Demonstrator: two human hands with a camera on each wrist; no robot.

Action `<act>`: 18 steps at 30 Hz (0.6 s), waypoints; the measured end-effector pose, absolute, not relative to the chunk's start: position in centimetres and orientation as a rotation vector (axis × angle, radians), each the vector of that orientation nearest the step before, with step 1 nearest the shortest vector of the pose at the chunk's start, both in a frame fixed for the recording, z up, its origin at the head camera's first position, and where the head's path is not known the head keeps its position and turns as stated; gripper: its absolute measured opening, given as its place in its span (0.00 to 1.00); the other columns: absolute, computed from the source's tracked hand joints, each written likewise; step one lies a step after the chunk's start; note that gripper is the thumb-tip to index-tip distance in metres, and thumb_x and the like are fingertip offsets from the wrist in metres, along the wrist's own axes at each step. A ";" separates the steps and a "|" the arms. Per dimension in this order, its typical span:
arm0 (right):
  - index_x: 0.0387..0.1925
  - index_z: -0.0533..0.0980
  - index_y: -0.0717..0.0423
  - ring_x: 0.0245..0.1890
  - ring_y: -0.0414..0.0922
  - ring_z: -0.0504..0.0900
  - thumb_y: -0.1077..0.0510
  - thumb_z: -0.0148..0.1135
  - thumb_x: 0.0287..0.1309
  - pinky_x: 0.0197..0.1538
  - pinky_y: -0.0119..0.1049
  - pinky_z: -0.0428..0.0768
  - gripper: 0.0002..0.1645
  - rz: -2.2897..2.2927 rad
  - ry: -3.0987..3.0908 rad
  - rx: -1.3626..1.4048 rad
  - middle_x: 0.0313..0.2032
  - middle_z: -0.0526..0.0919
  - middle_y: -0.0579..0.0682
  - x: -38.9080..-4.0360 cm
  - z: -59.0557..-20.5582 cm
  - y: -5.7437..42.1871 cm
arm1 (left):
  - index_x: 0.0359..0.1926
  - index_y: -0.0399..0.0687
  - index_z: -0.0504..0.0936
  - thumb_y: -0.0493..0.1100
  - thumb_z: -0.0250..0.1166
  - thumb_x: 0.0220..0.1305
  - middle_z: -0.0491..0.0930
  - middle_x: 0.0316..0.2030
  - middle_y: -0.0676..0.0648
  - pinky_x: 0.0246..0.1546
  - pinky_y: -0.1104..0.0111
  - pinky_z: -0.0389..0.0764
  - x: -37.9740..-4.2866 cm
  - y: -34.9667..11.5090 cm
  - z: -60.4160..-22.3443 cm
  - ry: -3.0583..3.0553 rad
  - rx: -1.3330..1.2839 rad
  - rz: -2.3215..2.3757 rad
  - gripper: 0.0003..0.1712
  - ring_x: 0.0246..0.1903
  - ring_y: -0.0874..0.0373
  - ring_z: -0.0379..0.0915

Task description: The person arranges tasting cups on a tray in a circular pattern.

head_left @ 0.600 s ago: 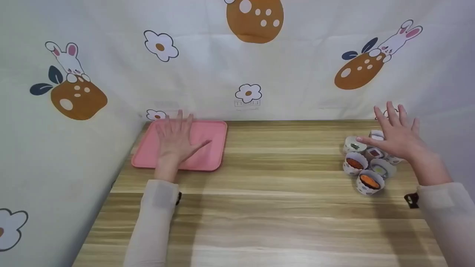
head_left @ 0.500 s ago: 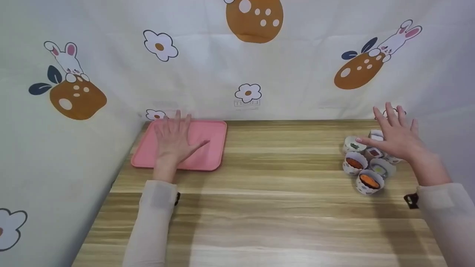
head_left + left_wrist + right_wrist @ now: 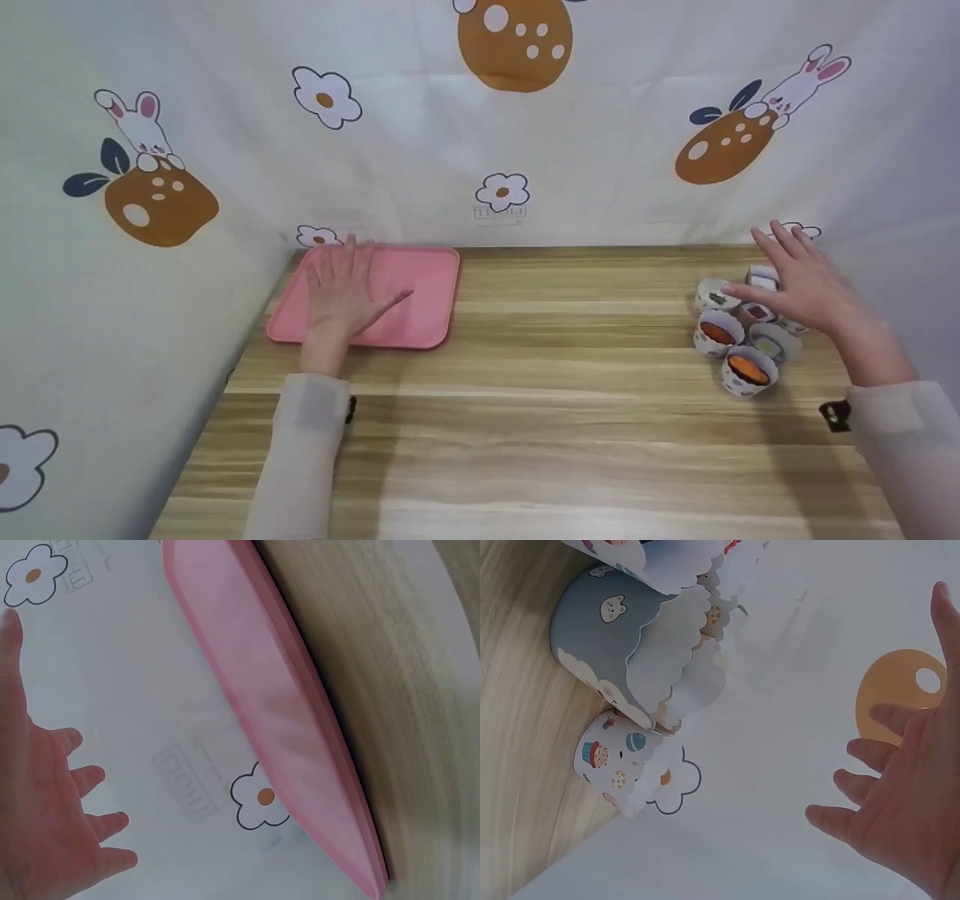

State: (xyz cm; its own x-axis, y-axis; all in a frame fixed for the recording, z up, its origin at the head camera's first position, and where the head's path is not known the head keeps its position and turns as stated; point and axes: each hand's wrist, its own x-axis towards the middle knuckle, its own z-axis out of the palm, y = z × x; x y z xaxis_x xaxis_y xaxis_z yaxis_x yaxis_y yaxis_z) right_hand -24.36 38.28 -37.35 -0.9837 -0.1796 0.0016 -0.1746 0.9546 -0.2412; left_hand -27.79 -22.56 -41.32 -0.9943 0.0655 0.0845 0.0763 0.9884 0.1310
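Note:
My left hand [image 3: 339,298] hovers over the left part of a pink tray [image 3: 420,300], fingers spread and holding nothing. In the left wrist view, a gap separates that hand [image 3: 52,802] from the tray [image 3: 262,690]. On the other side, my right hand [image 3: 808,294] is held above a cluster of scalloped paper cups, its fingers extended and nothing in them. An orange-topped sushi piece [image 3: 748,369] sits in the front cup [image 3: 742,387]. Another cup [image 3: 709,346] holds a reddish-orange piece [image 3: 718,333]. The right hand partly covers the rear cups. A grey cup [image 3: 592,622] shows in the right wrist view.
Both objects stand on a wood-grain table [image 3: 570,390]. A pale curtain [image 3: 600,135] printed with rabbits, fruit and flowers hangs behind and along the left side. The tray lies near the table's back left, the cups toward the right.
Both hands have dropped slightly, and the left one has shifted a little to the left. The right fingers lean further forward. The tray and cups stay in place.

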 end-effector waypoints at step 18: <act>0.79 0.47 0.56 0.73 0.73 0.50 0.30 0.64 0.57 0.63 0.77 0.60 0.63 -0.519 3.079 -0.311 0.78 0.45 0.66 -23.6 -38.6 35.6 | 0.79 0.42 0.41 0.76 0.50 0.64 0.45 0.78 0.35 0.77 0.38 0.43 -27.2 -25.2 -41.2 -3.100 -0.095 -0.254 0.60 0.77 0.33 0.39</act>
